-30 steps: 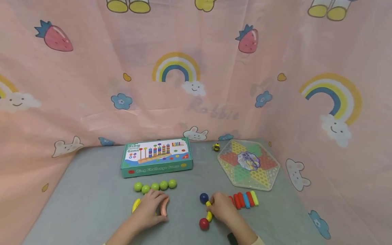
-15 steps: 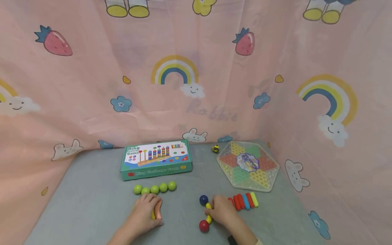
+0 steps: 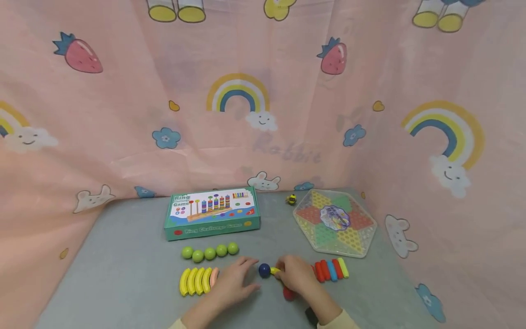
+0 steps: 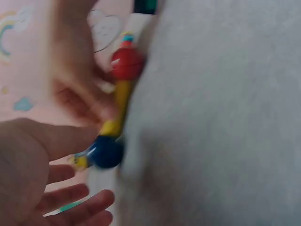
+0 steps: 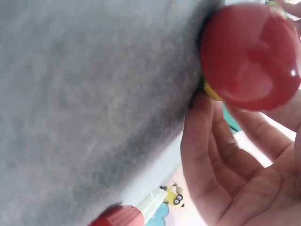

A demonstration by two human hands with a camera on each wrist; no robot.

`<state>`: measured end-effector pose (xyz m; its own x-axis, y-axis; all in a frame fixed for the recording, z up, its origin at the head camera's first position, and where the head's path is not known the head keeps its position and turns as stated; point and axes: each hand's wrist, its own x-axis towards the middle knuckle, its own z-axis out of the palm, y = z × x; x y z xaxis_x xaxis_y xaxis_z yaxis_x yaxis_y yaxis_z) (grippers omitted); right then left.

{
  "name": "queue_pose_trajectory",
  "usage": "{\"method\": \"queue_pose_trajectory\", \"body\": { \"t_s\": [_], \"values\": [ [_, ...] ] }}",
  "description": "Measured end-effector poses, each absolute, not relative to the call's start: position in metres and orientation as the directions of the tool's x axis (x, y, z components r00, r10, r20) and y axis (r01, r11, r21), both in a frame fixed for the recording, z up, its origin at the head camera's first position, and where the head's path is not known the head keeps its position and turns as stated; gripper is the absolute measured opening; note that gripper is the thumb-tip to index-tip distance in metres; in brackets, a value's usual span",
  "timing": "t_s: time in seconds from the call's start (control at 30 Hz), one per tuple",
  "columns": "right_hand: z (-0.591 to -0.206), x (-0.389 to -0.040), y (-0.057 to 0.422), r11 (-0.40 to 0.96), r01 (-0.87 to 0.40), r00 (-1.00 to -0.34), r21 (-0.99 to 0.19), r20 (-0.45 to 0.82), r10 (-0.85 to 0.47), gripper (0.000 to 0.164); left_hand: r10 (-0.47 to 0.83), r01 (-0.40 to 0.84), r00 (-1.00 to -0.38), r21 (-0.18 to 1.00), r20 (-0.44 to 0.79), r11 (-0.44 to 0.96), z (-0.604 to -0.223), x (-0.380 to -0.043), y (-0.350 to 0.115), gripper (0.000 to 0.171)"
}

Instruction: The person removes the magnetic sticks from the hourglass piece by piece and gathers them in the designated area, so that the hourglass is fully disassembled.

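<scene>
In the head view my right hand (image 3: 299, 276) pinches a curved yellow piece (image 3: 275, 270), which looks like a toy banana. A dark blue ball (image 3: 264, 270) sits at one end of it and a red ball (image 3: 289, 294) at the other. The red one appears large in the right wrist view, beside the fingers. My left hand (image 3: 235, 282) is spread and holds nothing, its fingertips close to the blue ball. Left of it lies a row of several toy bananas (image 3: 198, 280), ending in a salmon-pink curved piece (image 3: 214, 277) partly behind that hand.
Several green balls (image 3: 210, 253) lie in a row before a Ring Challenge Game box (image 3: 213, 214). Red, blue and lime sticks (image 3: 332, 270) stand right of my right hand. A hexagonal Chinese checkers board (image 3: 334, 221) and a small bee figure (image 3: 291, 199) are farther back.
My left hand has set the pink piece against the banana row, let go and moved right. The piece with two balls has turned, its blue end swinging left, still in my right hand.
</scene>
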<state>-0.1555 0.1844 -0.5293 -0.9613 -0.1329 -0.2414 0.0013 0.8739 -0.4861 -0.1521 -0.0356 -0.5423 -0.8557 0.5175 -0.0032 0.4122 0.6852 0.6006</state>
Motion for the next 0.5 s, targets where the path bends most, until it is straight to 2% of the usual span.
{"method": "queue_pose_trajectory", "body": {
  "t_s": [0.1, 0.3, 0.4, 0.5],
  "values": [
    [-0.533, -0.156, 0.188, 0.850, -0.025, -0.959, -0.526, -0.226, -0.168, 0.008, 0.521, 0.416, -0.854, 0.602, 0.000, 0.682, -0.554, -0.156, -0.015, 0.059],
    [-0.538, -0.155, 0.190, 0.814, -0.043, -0.957, -0.580, -0.210, -0.201, 0.009, 0.499, 0.420, -0.866, 0.587, 0.031, 0.692, -0.562, -0.161, -0.005, 0.029],
    [-0.537, -0.156, 0.188, 0.803, -0.052, -0.952, -0.593, -0.213, -0.218, 0.009, 0.473, 0.440, -0.876, 0.557, 0.094, 0.705, -0.559, -0.169, -0.012, 0.027],
    [-0.535, -0.158, 0.187, 0.799, -0.049, -0.950, -0.600, -0.219, -0.222, 0.009, 0.438, 0.487, -0.873, 0.449, 0.216, 0.749, -0.558, -0.184, -0.020, 0.031]
  ]
}}
